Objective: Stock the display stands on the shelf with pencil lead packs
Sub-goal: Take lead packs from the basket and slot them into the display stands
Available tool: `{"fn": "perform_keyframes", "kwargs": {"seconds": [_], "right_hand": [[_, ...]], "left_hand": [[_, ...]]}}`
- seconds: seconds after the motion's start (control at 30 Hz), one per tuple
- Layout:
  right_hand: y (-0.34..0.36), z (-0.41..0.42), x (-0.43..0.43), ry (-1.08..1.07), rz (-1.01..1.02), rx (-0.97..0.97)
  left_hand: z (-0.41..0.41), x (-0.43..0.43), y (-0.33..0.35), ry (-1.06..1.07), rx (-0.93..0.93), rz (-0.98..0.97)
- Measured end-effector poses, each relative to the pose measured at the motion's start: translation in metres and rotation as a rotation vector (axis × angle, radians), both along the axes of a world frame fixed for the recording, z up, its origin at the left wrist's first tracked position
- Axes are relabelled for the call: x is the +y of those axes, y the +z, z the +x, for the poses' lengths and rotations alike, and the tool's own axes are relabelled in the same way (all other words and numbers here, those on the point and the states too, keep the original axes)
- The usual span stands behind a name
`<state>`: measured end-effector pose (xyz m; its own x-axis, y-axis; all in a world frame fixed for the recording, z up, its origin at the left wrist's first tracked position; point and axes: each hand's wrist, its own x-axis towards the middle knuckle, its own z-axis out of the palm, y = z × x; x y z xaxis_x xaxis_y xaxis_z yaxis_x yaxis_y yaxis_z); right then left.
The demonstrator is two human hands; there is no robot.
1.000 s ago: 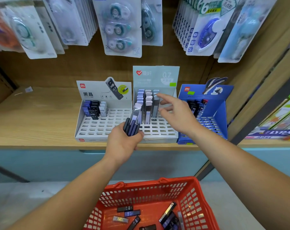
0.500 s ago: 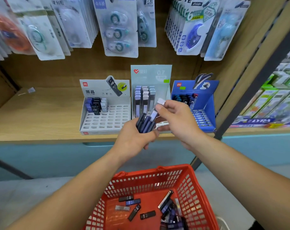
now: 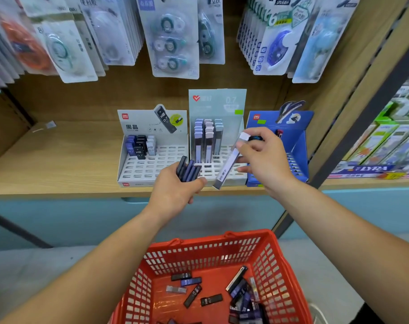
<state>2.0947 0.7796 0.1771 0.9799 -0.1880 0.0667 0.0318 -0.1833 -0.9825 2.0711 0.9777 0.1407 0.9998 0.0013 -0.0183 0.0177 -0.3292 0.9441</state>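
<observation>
My left hand (image 3: 175, 188) grips a bundle of dark blue lead packs (image 3: 188, 170) in front of the shelf edge. My right hand (image 3: 263, 160) pinches one long pale lead pack (image 3: 229, 163) by its white cap, tilted, just in front of the middle display stand (image 3: 218, 170). That stand holds several upright pale packs (image 3: 207, 139) at its back. The white left stand (image 3: 149, 167) has a few short dark packs (image 3: 140, 145) in its back corner. The blue right stand (image 3: 299, 146) is partly hidden behind my right hand.
A red basket (image 3: 212, 249) below my arms holds several loose lead packs (image 3: 198, 291). Blister-packed correction tapes (image 3: 173, 38) hang above the stands. The wooden shelf (image 3: 58, 164) stretches left; boxed goods (image 3: 385, 148) fill the shelf to the right.
My right hand has pulled one pale pack out of the left hand's bundle and lifted it up and right toward the stands. The left hand stays with the bundle.
</observation>
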Motion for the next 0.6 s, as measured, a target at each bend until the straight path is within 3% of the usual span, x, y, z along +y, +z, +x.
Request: {"fn": "perform_keyframes", "kwargs": {"seconds": [0.1,0.2,0.6], "right_hand": [[-0.009,0.017,-0.001,-0.021,-0.198,-0.056],[-0.013,0.034,0.001,0.009,-0.239,-0.095],[-0.031,0.054,-0.002,0.143,-0.389,-0.168]], "left_hand": [[0.012,0.011,-0.009,-0.003,-0.014,0.129],[0.023,0.020,-0.019,0.012,-0.023,0.219],[0.040,0.007,-0.037,-0.096,0.048,0.213]]}}
